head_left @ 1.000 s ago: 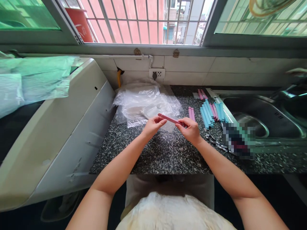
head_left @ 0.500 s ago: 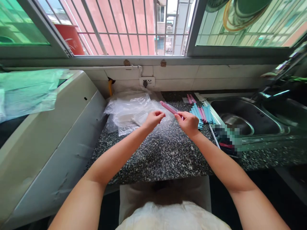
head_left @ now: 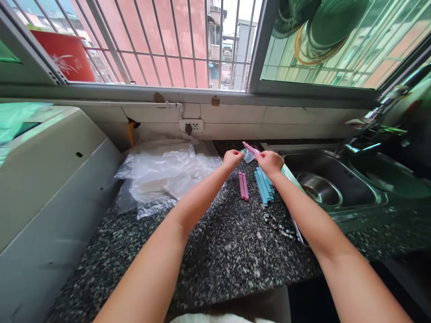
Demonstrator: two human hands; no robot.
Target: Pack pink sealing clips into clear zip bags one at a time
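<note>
Both hands have been shifted to the right and farther across the counter (head_left: 232, 264) than half a second ago. The clip (head_left: 249, 147) has been carried along in the right hand (head_left: 270, 162), and the pink pair (head_left: 243, 186), then covered by that hand, has been exposed. The clip is thus judged to be in handling, not set down.

The clip is gripped at its near end between right thumb and fingers; its free end is directed away and to the left, above the packet (head_left: 249, 156). The left hand (head_left: 232, 158) is positioned just beside the packet, fingertips drawn together; whether anything is pinched there cannot be determined.

Both arms are extended forward, converging from the lower corners, backs of the hands largely uppermost. The bags (head_left: 161, 175) are left untouched by the hands; the blue clips (head_left: 263, 187) are partly covered by the right hand.
</note>
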